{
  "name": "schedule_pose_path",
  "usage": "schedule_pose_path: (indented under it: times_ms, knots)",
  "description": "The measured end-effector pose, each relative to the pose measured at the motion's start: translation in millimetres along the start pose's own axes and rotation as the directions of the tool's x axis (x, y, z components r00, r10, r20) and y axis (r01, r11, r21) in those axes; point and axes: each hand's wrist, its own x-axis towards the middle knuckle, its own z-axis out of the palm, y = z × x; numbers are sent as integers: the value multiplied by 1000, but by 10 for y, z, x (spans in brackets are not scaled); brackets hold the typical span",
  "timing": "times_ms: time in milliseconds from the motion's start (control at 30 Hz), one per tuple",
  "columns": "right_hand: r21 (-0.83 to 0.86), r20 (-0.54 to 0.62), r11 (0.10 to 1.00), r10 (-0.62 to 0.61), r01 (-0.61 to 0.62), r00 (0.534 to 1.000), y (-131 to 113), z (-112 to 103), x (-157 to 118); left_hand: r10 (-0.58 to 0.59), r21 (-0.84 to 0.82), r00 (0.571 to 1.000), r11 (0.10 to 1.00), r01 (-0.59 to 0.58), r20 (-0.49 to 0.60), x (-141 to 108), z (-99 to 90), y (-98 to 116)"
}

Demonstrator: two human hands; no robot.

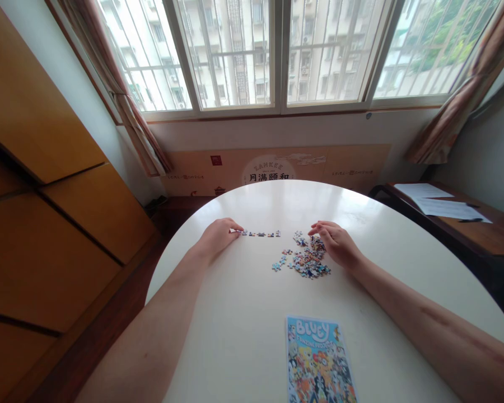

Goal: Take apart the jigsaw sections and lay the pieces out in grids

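My left hand (219,235) is at the left end of a short row of jigsaw puzzle pieces (261,234), its thumb and fingertips closed on the end piece. To the right, my right hand (335,242) hovers at the upper right edge of a loose pile of jigsaw puzzle pieces (309,264). Its fingers are bent and held together; whatever may be between the fingertips is hidden. A few stray pieces (276,267) lie just left of the pile. Nearer to me lies a blue picture sheet (319,358) lettered "Bluey", crowded with cartoon figures.
Everything rests on a white round-edged table (231,319). Behind it, a printed panel (185,168) runs below barred windows (235,56). Wooden cabinets (46,252) stand on the left. Papers (441,201) and pens lie on a brown desk (499,218) at right.
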Motion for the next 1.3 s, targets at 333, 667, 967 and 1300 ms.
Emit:
schedule_pose_path:
  times_ms: [333,667,967,1300]
  knots:
    - [-1,7,1000,-3,3,1000,-3,-2,4,10,-17,1000,1000,-10,14,-1,14,-21]
    - [-7,9,1000,5,-5,1000,-4,-4,3,-68,28,998,997,69,-18,-25,-55,33]
    - [0,-20,1000,-14,14,1000,20,11,7,133,21,988,991,-132,-80,-11,48,496]
    - [-124,143,978,-149,167,979,-79,-259,18,374,-133,902,926,-352,217,-142,54,1068]
